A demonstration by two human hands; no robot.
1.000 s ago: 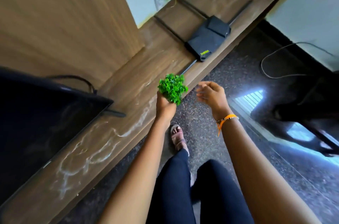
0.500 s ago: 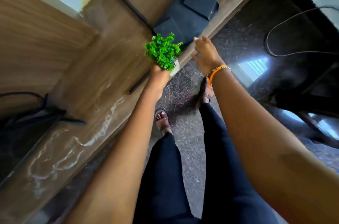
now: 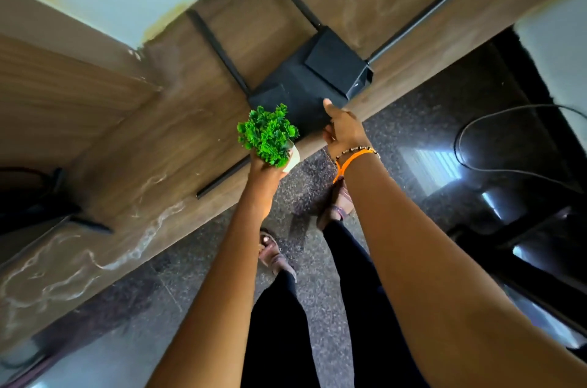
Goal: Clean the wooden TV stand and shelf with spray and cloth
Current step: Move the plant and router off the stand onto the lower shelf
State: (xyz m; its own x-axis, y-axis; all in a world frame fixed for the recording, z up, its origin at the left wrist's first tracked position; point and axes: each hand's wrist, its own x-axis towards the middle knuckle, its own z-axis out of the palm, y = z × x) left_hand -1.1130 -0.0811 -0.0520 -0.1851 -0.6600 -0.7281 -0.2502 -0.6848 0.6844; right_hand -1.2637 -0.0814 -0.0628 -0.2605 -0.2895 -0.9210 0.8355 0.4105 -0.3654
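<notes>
1. Our left hand (image 3: 265, 170) grips a small potted plant (image 3: 267, 133) from below, fingers wrapped round its pale pot; the green leaves sit above the hand, over the front edge of the wooden TV stand (image 3: 152, 146).
2. Our right hand (image 3: 344, 130) is on the near corner of the black router (image 3: 313, 84): thumb on top, the other fingers hidden under the edge, so it looks like a pinch grip but we can't fully confirm it.
3. The router rests on the stand top near its front edge, just beside the plant. Its antennas (image 3: 422, 14) lie spread out flat across the wood.
4. White smeary streaks (image 3: 104, 248) run across the stand top left of the plant.
5. A dark TV edge (image 3: 35, 197) is at far left on the stand.
6. An orange thread and bead bracelet (image 3: 355, 156) is on the right wrist.
7. Dark speckled floor (image 3: 317, 308) is below, with sandalled feet and a loose cable (image 3: 476, 133) to the right.
</notes>
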